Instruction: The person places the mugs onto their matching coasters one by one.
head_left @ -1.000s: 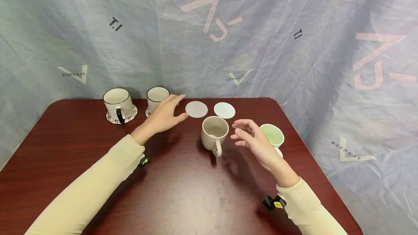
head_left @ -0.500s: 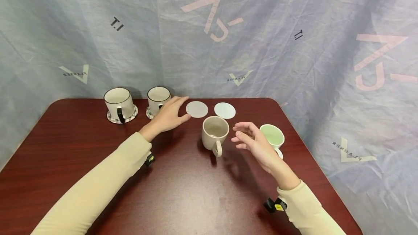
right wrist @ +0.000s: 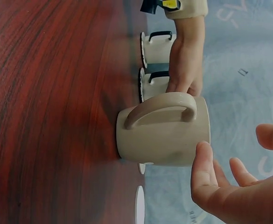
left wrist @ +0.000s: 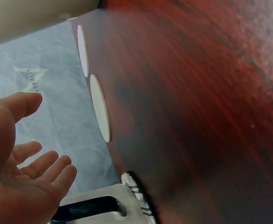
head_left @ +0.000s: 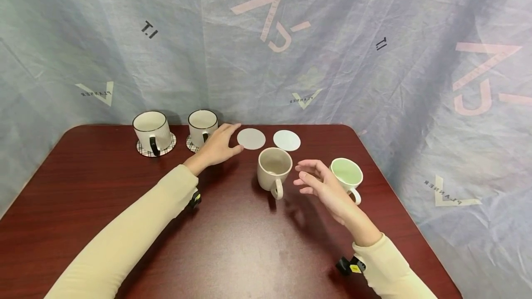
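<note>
A beige mug [head_left: 268, 176] stands upright mid-table, its handle toward the person. To its right hovers the right hand [head_left: 326, 188], fingers loosely bent, holding nothing; in the right wrist view its fingertips overlap the mug [right wrist: 166, 144] near the rim. The left hand [head_left: 216, 146] holds nothing, thumb and fingers spread apart, between a black-rimmed white mug [head_left: 202, 125] and a grey round coaster [head_left: 251, 139]. Beside that coaster lies a white round coaster [head_left: 287, 140]. Behind the right hand stands a white mug with a green inside [head_left: 347, 172], partly covered by the hand.
At the back left, a larger black-rimmed white mug [head_left: 151, 129] stands on a checked coaster [head_left: 168, 147]. The smaller black-rimmed mug has a similar checked coaster [head_left: 190, 145] under it. A grey printed cloth [head_left: 249, 59] hangs behind the dark red table [head_left: 232, 243].
The left hand has drifted right, uncovering more of the smaller black-rimmed mug and its handle. The right hand has come slightly toward the person. The mugs stay in place.
</note>
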The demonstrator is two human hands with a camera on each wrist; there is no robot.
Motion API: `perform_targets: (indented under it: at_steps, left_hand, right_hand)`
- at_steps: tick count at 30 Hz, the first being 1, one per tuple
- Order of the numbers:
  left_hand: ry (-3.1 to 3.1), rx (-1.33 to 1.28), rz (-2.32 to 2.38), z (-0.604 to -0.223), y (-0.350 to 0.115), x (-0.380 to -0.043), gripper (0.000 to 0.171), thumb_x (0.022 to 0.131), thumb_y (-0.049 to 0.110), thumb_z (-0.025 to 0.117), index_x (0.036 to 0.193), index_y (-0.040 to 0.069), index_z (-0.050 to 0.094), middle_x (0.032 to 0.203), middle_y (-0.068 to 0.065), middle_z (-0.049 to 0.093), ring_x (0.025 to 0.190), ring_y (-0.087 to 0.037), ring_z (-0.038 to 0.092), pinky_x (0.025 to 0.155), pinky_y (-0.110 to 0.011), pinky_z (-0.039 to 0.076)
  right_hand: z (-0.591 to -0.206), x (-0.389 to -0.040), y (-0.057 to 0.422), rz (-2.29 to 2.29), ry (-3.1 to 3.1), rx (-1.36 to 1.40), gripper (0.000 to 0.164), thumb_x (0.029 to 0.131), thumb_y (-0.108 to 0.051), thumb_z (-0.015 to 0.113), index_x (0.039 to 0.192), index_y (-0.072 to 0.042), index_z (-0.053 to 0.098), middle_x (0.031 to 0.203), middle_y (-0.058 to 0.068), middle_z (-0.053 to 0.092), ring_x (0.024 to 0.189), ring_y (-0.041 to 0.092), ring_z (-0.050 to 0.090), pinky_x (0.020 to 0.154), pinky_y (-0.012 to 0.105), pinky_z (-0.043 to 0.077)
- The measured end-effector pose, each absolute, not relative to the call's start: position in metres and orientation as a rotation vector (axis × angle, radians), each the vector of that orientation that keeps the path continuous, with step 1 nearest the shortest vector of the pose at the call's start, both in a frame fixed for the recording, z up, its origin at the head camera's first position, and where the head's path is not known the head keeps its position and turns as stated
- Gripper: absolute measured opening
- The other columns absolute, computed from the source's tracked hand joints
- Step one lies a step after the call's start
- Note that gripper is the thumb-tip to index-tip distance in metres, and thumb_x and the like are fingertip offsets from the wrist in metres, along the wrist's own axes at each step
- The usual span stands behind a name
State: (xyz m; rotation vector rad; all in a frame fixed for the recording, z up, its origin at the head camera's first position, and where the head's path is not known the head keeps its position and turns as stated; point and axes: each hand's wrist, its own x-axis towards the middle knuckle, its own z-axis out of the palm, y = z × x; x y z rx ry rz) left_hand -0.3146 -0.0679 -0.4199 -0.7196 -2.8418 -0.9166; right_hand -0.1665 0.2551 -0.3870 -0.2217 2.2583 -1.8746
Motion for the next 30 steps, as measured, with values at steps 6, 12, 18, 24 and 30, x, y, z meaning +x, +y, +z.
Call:
perform_targets:
  at_steps: [6,12,18,24,30]
  left_hand:
    - [-2.872,-0.701,-0.933,-0.427,-0.066,-0.322,0.077,0.100,0.029,0.071,0.164,0.003,0.038,0.159,-0.021,0.046,0.149,-0.041,0.043,0.122,-0.056,0.035]
    - [-2.888,-0.678,-0.940,-0.433,-0.062,-0.328,0.078,0.099,0.026,0.073,0.163,-0.001,0.038,0.159,-0.024,0.045,0.148,-0.042,0.043,0.122,-0.056,0.035]
    - [-2.917,-0.658,-0.955,-0.436,-0.059,-0.330,0.077,0.099,0.024,0.072,0.163,-0.002,0.037,0.159,-0.026,0.044,0.148,-0.044,0.043,0.122,-0.056,0.035]
    - [-2.956,-0.628,-0.934,-0.440,-0.055,-0.336,0.076,0.100,0.023,0.070,0.163,-0.003,0.036,0.159,-0.027,0.043,0.147,-0.045,0.043,0.123,-0.055,0.035]
    - [-2.969,-0.609,-0.919,-0.443,-0.054,-0.340,0.075,0.100,0.021,0.070,0.162,-0.004,0.036,0.159,-0.028,0.043,0.148,-0.045,0.042,0.123,-0.055,0.034]
  right_hand:
    - [-0.390,-0.167,0.256,-1.866,2.263,-0.221,0.048,0.110,-0.019,0.058,0.149,0.004,0.042,0.148,0.022,0.053,0.113,0.020,0.070,0.094,0.031,0.059]
    - [-0.392,-0.167,0.255,-1.862,2.264,-0.221,0.049,0.109,-0.019,0.059,0.149,0.005,0.042,0.146,0.021,0.054,0.113,0.022,0.070,0.094,0.032,0.059]
    - [-0.393,-0.167,0.253,-1.870,2.262,-0.226,0.048,0.109,-0.018,0.059,0.148,0.005,0.043,0.145,0.021,0.054,0.114,0.026,0.070,0.093,0.033,0.059]
    - [-0.393,-0.166,0.251,-1.871,2.261,-0.232,0.046,0.109,-0.017,0.059,0.147,0.004,0.045,0.144,0.021,0.055,0.113,0.025,0.070,0.092,0.032,0.059]
    - [-0.395,-0.166,0.251,-1.855,2.258,-0.243,0.045,0.109,-0.017,0.059,0.147,0.002,0.046,0.143,0.020,0.055,0.114,0.025,0.070,0.093,0.033,0.059]
